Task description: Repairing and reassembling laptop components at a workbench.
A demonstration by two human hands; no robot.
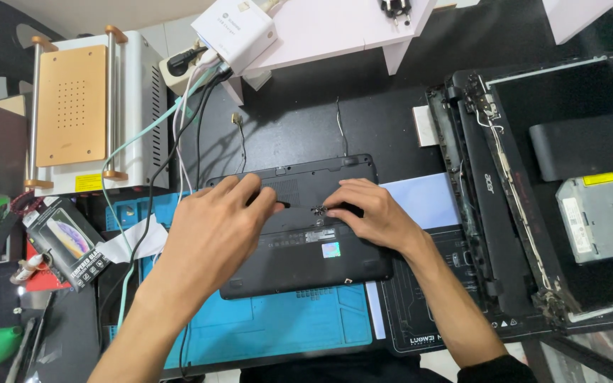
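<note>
Hands meet over an upturned black plastic laptop base (306, 248) lying on a blue rubber work mat (285, 323) on the bench. Left hand (211, 230) pinches a thin dark tool, its tip near the middle; right hand (370, 213) rests curled, fingertips (328, 207) pressing the casing.

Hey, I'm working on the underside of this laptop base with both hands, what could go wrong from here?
The small part pinched at the right hand fingertips could slip and vanish against the black laptop base. The base overhangs the blue mat and may shift under pressure from the left hand. The cables running close past your left wrist could snag and tug the white power strip.
</note>
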